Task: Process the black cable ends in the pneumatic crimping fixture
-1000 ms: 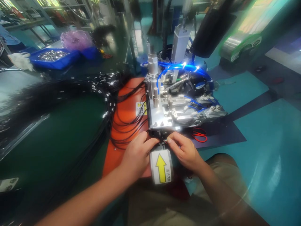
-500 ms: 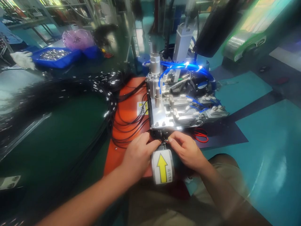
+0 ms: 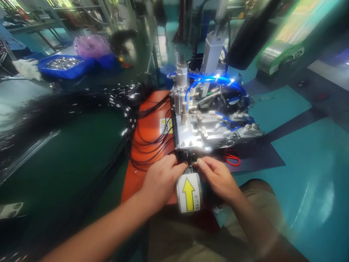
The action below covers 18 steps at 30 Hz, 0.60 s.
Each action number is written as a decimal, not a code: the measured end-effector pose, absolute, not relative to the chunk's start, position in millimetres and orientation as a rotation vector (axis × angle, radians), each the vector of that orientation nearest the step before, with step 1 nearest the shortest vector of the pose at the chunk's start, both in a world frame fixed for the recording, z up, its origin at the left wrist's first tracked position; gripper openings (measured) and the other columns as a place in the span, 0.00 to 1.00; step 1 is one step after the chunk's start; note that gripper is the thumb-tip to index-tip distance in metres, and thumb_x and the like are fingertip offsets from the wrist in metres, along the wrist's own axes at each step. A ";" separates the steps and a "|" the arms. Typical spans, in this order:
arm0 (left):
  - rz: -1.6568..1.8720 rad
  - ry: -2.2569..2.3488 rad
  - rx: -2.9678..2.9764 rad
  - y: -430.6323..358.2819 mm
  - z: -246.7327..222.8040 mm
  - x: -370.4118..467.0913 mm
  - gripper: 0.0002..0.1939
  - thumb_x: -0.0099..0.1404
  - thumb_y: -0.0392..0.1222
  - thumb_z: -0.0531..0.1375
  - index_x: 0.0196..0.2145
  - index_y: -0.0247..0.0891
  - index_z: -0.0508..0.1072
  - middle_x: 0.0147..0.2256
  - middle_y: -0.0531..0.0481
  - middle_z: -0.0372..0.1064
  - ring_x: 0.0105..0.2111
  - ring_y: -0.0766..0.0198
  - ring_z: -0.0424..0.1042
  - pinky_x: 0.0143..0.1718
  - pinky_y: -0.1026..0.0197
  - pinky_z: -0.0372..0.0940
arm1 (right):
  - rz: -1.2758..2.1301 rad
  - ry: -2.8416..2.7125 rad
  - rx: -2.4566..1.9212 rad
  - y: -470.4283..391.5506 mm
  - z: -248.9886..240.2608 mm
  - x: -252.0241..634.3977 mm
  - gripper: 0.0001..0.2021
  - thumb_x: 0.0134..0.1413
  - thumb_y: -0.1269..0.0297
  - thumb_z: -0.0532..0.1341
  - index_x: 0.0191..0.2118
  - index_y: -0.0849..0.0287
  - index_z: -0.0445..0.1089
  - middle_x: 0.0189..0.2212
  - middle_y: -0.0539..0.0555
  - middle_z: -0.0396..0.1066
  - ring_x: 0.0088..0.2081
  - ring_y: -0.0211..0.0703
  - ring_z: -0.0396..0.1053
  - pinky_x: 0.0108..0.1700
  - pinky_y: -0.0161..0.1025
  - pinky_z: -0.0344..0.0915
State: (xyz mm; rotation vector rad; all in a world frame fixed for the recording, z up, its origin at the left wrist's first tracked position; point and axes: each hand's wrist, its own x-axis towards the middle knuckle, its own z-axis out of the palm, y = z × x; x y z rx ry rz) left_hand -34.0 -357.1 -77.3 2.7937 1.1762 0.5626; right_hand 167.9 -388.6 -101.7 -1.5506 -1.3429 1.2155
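My left hand (image 3: 165,175) is closed in front of the metal machine (image 3: 203,127), over the edge of the orange base plate (image 3: 156,98). Its thumb points towards the gap under the machine's front, and whatever lies beneath the fingers is hidden. Opposite it, my right hand (image 3: 216,175) pinches the thin coloured wires (image 3: 193,163) between thumb and forefinger. Black cables (image 3: 149,142) loop across the plate to the left hand's side. Just below both hands sits a white label with a yellow arrow (image 3: 188,193).
A large coil of black cable (image 3: 125,120) lies on the left. Behind it stands a blue tray (image 3: 68,71) of small metal parts, with a white glove (image 3: 27,69) beside it. Red-handled scissors (image 3: 232,157) lie right of the machine. Blue air hoses (image 3: 218,77) arch over it.
My right hand has shifted slightly to the right, and more of the thin wires shows at its fingertips. The left hand stays almost where it was.
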 end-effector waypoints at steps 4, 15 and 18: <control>0.567 1.184 2.786 -357.0 -78.2 -33.8 0.15 0.72 0.36 0.50 0.42 0.38 0.77 0.33 0.46 0.67 0.33 0.61 0.66 0.32 0.62 0.62 | 1.257 -1.315 -1.497 -397.1 -104.2 168.4 0.13 0.62 0.54 0.59 0.36 0.58 0.74 0.30 0.51 0.73 0.30 0.40 0.68 0.33 0.35 0.65; 0.405 1.281 2.748 -359.3 -76.8 -33.2 0.11 0.70 0.36 0.55 0.43 0.42 0.77 0.34 0.48 0.66 0.34 0.60 0.66 0.32 0.61 0.60 | 1.097 -1.331 -1.601 -397.5 -95.2 158.9 0.13 0.59 0.54 0.60 0.35 0.59 0.74 0.32 0.53 0.76 0.33 0.43 0.71 0.33 0.35 0.66; 0.378 1.289 2.735 -359.5 -76.1 -32.5 0.11 0.69 0.36 0.56 0.44 0.43 0.77 0.34 0.48 0.66 0.34 0.60 0.66 0.31 0.61 0.60 | 1.034 -1.371 -1.634 -398.4 -93.3 156.9 0.13 0.61 0.54 0.59 0.34 0.59 0.73 0.30 0.53 0.76 0.32 0.43 0.71 0.31 0.35 0.65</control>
